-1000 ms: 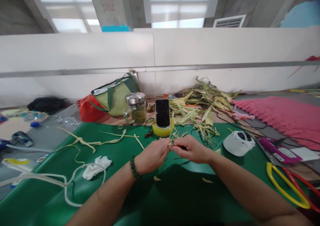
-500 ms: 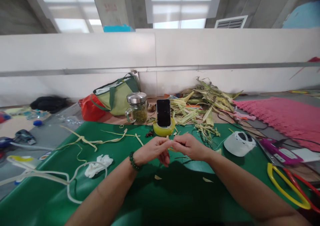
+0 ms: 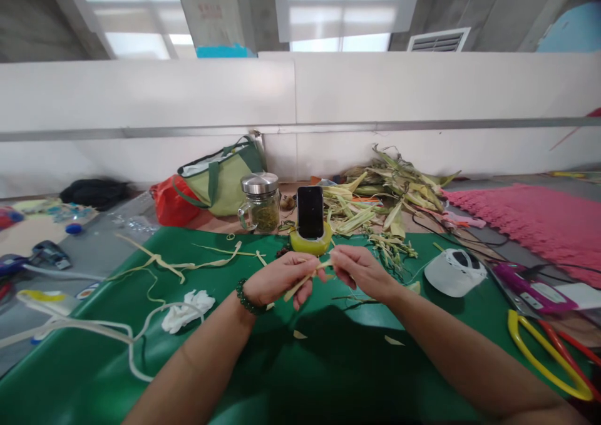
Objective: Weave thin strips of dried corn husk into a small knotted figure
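Between both hands, above the green mat (image 3: 328,375), is a narrow strip of corn husk (image 3: 295,285). My left hand (image 3: 282,278), with a dark green bead bracelet (image 3: 247,296) at the wrist, pinches the strip between thumb and forefinger; its lower fingers are curled loosely. My right hand (image 3: 361,271) is closed in a pinch at the strip's other end. Part of the strip is hidden by the fingers. Small husk scraps (image 3: 299,335) lie on the mat beneath the hands.
Behind the hands a phone (image 3: 310,212) leans in a yellow tape roll (image 3: 310,243), beside a glass jar (image 3: 265,215) and a husk pile (image 3: 399,187). A white roll (image 3: 453,275), a purple glue gun (image 3: 530,287) and yellow- and red-handled tools (image 3: 539,356) lie right. White tissue (image 3: 188,311) and cord (image 3: 134,350) lie left.
My hands have drawn slightly apart, so more of the husk strip shows between and below the fingers. The whole view has shifted a little.
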### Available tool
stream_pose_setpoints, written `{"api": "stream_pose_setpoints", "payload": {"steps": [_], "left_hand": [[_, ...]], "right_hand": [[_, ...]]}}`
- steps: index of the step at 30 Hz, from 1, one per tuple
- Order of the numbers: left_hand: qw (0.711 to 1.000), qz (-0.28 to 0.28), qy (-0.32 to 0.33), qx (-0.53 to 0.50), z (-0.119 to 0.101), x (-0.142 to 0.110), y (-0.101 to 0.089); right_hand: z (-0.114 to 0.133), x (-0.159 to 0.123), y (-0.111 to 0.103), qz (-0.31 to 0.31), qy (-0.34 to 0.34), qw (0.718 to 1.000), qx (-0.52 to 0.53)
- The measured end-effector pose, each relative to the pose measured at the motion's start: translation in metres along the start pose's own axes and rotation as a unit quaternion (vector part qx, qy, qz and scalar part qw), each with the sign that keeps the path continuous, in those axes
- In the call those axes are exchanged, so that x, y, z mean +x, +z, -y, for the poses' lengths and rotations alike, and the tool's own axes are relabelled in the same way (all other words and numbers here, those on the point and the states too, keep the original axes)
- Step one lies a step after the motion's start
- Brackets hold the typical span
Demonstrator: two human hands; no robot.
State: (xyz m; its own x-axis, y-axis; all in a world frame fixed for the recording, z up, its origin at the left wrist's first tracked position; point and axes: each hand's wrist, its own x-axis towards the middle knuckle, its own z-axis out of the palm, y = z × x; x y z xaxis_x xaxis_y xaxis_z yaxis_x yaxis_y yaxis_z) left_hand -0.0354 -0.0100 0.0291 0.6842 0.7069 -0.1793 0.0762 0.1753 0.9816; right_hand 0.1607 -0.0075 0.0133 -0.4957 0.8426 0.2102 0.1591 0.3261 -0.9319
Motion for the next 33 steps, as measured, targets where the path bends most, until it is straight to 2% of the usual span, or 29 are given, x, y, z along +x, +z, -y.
{"api": "stream_pose_setpoints", "payload": {"steps": [2, 3, 7, 11, 13, 16, 21, 25, 31, 33], "left_hand": [[0.999, -0.022, 0.014, -0.046, 0.003, 0.003, -0.001], [0.998, -0.031, 0.021, -0.057, 0.004, 0.003, 0.000], [0.997, -0.058, 0.040, -0.041, 0.002, 0.003, 0.002], [0.990, -0.114, 0.048, 0.063, 0.000, 0.004, 0.004], [0.982, -0.114, 0.050, 0.141, 0.000, 0.004, 0.005], [0.970, -0.093, 0.045, 0.220, 0.001, 0.003, 0.008], [0.940, -0.098, 0.063, 0.320, -0.001, -0.001, 0.006], [0.945, -0.118, 0.051, 0.301, -0.002, -0.001, 0.003], [0.965, -0.116, 0.034, 0.232, 0.004, 0.005, 0.010], [0.966, -0.102, 0.035, 0.237, 0.007, 0.006, 0.014]], "right_hand": [[0.001, 0.001, -0.004, -0.043, -0.037, 0.997, -0.058], [0.001, 0.002, -0.005, -0.045, -0.053, 0.993, -0.096], [0.000, 0.002, -0.003, 0.001, -0.082, 0.975, -0.205], [-0.001, 0.000, 0.001, -0.011, -0.141, 0.961, -0.239], [-0.001, -0.001, 0.001, -0.030, -0.151, 0.948, -0.279], [0.001, -0.004, -0.002, -0.034, -0.146, 0.939, -0.310], [0.006, -0.007, -0.011, -0.041, -0.142, 0.956, -0.253], [0.008, -0.007, -0.020, -0.025, -0.130, 0.962, -0.238], [0.004, -0.002, -0.029, 0.008, -0.033, 0.972, -0.232], [0.005, -0.002, -0.026, 0.025, -0.027, 0.968, -0.247]]}}
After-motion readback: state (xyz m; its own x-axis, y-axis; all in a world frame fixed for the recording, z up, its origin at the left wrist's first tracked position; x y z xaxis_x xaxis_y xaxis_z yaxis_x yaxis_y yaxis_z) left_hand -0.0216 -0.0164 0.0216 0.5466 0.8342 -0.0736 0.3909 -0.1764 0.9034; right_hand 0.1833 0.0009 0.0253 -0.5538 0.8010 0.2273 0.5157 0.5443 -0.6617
